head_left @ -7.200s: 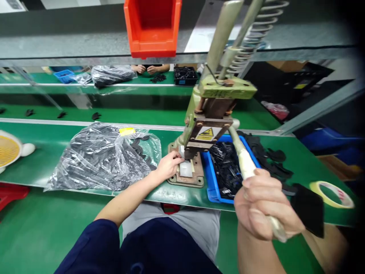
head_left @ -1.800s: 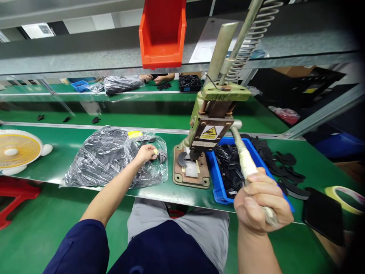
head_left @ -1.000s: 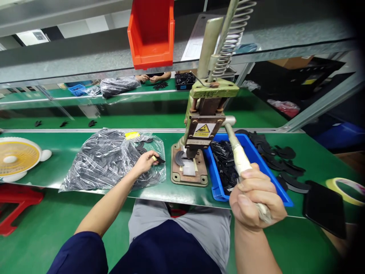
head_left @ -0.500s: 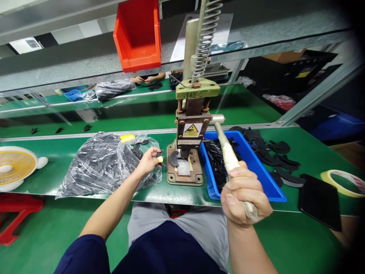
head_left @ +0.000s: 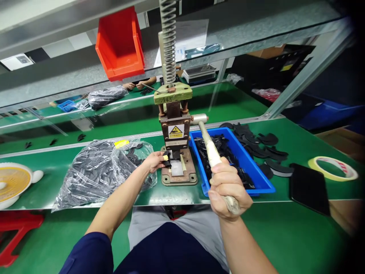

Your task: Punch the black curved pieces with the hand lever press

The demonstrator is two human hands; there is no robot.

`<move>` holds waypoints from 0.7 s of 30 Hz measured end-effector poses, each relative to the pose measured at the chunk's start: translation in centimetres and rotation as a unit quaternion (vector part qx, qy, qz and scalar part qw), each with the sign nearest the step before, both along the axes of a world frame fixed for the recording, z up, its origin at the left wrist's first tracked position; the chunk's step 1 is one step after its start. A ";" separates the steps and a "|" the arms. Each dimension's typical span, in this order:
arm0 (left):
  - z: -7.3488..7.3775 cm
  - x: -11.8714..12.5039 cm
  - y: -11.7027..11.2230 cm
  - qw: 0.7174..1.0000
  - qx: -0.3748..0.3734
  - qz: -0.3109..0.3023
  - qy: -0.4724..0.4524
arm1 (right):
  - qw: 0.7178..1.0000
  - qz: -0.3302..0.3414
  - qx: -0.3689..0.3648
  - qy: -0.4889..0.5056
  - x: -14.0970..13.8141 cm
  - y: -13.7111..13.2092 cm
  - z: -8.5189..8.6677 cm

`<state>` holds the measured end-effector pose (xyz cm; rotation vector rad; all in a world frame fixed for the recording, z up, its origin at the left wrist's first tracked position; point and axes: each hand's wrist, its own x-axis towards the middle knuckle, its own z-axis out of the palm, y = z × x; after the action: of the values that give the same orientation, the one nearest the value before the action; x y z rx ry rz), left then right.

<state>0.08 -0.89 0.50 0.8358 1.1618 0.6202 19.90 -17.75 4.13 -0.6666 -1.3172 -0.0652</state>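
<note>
Press marking: your press (head_left: 174, 133) carries characters on its green top plate (head_left: 173, 98) that look like "443".
Warning sticker: 1 yellow triangle with a dark symbol (head_left: 176, 131); the print under it is too small for you to read.
Bag label: yellow (head_left: 121, 144), its words unreadable, on the clear bag (head_left: 85, 175) of dark pieces to your left.
Tape lettering: red, illegible, inside the yellow tape roll (head_left: 325, 174) at your far right.
Left hand: yours (head_left: 156, 161) pinches a dark piece (head_left: 166, 163) at the left side of the press base.
Right hand: yours (head_left: 230, 190) is clenched round the lever's pale handle (head_left: 212, 152).
Bench: glossy green (head_left: 159, 197); the blue bin (head_left: 258, 184) of black parts stands just right of your press, with dark curved pieces (head_left: 251, 144) behind it.
Far strip: 3 small dark pieces (head_left: 81, 137) lie spaced out, beyond your bag.
Room: red bin (head_left: 122, 45) on the metal shelf above you; a co-worker's 2 hands (head_left: 139, 85) opposite; green floor (head_left: 62, 239) below.
</note>
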 end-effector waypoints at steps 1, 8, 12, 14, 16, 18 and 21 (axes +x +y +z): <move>0.1 -0.1 -0.1 1.000 0.005 0.002 0.003 | 1.000 0.001 0.001 0.005 0.0 0.0 0.0; 0.7 1.1 -0.4 0.992 0.096 0.013 0.076 | 1.000 0.005 -0.004 0.001 0.0 0.0 0.1; 0.8 2.0 0.0 0.988 0.096 -0.010 0.121 | 1.000 0.013 0.006 -0.003 0.1 0.0 0.2; 1.0 2.2 0.2 0.987 0.099 -0.014 0.127 | 1.000 0.015 0.007 -0.007 0.1 0.0 0.3; 1.2 2.3 0.2 0.987 0.100 -0.011 0.129 | 1.000 0.015 0.008 -0.006 0.1 0.1 0.3; 1.6 2.4 0.1 0.986 0.096 -0.007 0.137 | 1.000 0.014 0.011 -0.003 0.1 0.1 0.3; 2.0 2.6 -0.2 0.984 0.091 -0.001 0.151 | 1.000 0.014 0.014 -0.008 0.1 0.1 0.4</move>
<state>2.72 -1.07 2.46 1.1141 1.3926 0.6186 20.04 -17.62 4.49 -0.6243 -1.3376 -0.0668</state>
